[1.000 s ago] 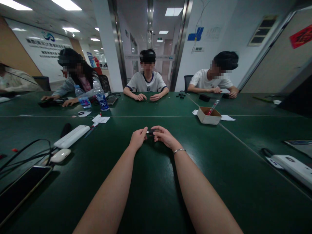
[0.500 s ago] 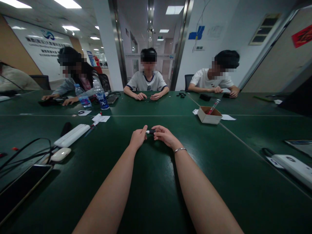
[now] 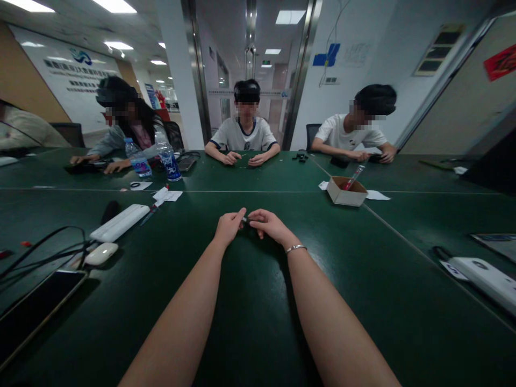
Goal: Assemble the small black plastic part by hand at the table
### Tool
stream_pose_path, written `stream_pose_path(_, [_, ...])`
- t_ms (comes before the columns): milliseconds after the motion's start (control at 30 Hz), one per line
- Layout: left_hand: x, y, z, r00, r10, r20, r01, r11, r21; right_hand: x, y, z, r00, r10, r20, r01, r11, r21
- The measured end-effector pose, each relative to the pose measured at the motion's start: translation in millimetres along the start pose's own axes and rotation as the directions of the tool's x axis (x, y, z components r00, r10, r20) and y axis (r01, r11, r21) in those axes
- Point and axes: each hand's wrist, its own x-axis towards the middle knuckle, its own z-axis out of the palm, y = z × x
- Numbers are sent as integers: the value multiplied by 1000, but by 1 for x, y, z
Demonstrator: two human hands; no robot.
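Observation:
Both hands meet over the green table (image 3: 258, 301), near the middle of the view. My left hand (image 3: 229, 227) is closed, thumb up, on a small black-and-silver stick-like piece (image 3: 245, 220). Only a short silvery bit of that piece shows between the hands; its kind cannot be made out. My right hand (image 3: 269, 224), with a silver bracelet (image 3: 296, 248) at its wrist, has its fingers curled around the piece's other end. Those fingers cover most of the dark part.
An open box (image 3: 347, 192) holding a clear red tube stands right of centre. To the left are a white power strip (image 3: 120, 223), a white mouse-shaped case (image 3: 101, 254), cables and a phone (image 3: 40, 306). Two bottles (image 3: 169, 159) stand farther back. Several people sit across the table.
My right hand has moved slightly left, closer to my left hand, so less of the black-and-silver piece shows. My left hand has hardly moved.

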Motion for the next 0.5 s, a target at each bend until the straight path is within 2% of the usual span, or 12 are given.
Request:
stream_pose_path(133, [1,0,1,999,20,40,-22,998,51,1,0,3,1000,16,19,-13,992,-124])
stream_pose_path(300, [3,-4,2,995,46,89,-52,997,63,-2,-2,22,999,-22,-24,21,998,-62])
stream_pose_path(367, [2,-3,1,990,71,122,-79,995,60,-2,-1,32,996,-31,-82,27,998,-50])
stream_pose_path(433, [-2,2,-1,985,71,158,-82,995,63,-3,-1,39,989,-32,-141,24,998,-62])
stream_pose_path(500, [-13,12,-6,974,53,220,-67,996,56,-11,-2,41,992,-18,-126,10,998,-66])
